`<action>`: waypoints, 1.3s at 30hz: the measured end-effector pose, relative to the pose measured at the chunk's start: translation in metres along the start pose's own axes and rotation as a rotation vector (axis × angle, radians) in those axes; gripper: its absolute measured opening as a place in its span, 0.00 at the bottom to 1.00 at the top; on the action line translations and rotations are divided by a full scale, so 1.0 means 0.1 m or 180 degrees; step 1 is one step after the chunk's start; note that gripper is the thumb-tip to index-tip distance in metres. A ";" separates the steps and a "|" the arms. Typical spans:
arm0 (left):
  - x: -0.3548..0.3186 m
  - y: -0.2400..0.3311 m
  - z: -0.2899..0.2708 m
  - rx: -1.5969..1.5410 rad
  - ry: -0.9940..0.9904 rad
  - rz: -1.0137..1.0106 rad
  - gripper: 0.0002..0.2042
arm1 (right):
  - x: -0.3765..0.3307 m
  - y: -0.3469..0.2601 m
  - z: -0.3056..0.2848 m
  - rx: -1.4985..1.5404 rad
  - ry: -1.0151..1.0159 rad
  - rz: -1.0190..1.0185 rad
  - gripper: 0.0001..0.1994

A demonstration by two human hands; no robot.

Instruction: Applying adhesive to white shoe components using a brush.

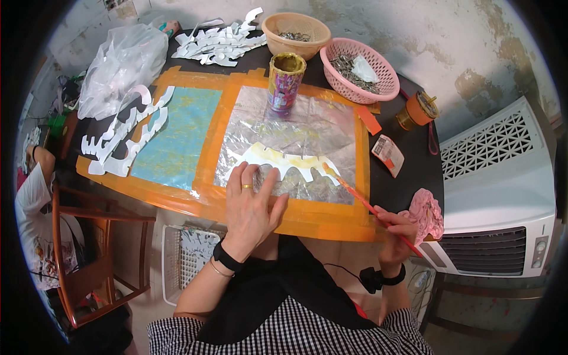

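My left hand (251,207) lies flat with fingers spread, its fingertips on the lower left edge of a white cut-out strip (299,168). The strip is curved and notched, with yellow smears along its upper part. In my right hand (395,234) is a paintbrush (360,200) with a red handle. Its yellowed bristles touch the strip near the right end. Beneath the strip is a clear plastic sheet (343,127) with yellow marks, edged with orange tape (284,222). Beyond the strip stands an open, paint-crusted can (284,86).
More white cut-outs lie at left (127,139) and in a far pile (219,44). Behind are a plastic bag (127,65), a tan basket (272,29) and a pink basket (387,89). At right are an orange-banded jar (417,111), a pink cloth (423,216) and an air cooler (497,195).
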State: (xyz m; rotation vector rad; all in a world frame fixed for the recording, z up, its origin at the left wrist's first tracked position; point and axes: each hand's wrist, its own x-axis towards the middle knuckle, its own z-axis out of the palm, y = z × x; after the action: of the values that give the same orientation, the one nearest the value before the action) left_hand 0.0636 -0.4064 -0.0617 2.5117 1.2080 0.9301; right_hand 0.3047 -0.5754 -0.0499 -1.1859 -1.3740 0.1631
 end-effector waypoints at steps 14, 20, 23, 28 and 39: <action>-0.02 -0.04 0.02 0.0024 0.0088 0.0045 0.22 | 0.12 0.05 0.14 -0.0122 0.0001 -0.0142 0.03; -0.03 -0.03 0.00 -0.0093 0.0066 -0.0025 0.21 | 0.18 -0.04 0.00 -0.0141 0.0418 -0.0334 0.02; -0.02 -0.03 0.00 -0.0129 0.0041 -0.0017 0.22 | 0.13 -0.04 0.18 0.0443 0.0064 -0.0449 0.04; -0.01 -0.04 -0.01 -0.0090 0.0034 0.0036 0.22 | 0.09 0.02 0.35 0.0043 -0.0435 -0.0217 0.06; -0.02 -0.03 0.00 -0.0046 0.0015 0.0020 0.22 | 0.06 -0.06 0.30 0.0154 -0.0325 -0.0108 0.05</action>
State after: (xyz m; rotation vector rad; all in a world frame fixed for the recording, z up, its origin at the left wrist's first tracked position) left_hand 0.0606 -0.4057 -0.0637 2.5050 1.1912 0.9436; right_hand 0.2798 -0.5573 -0.0487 -1.1264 -1.4704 0.2343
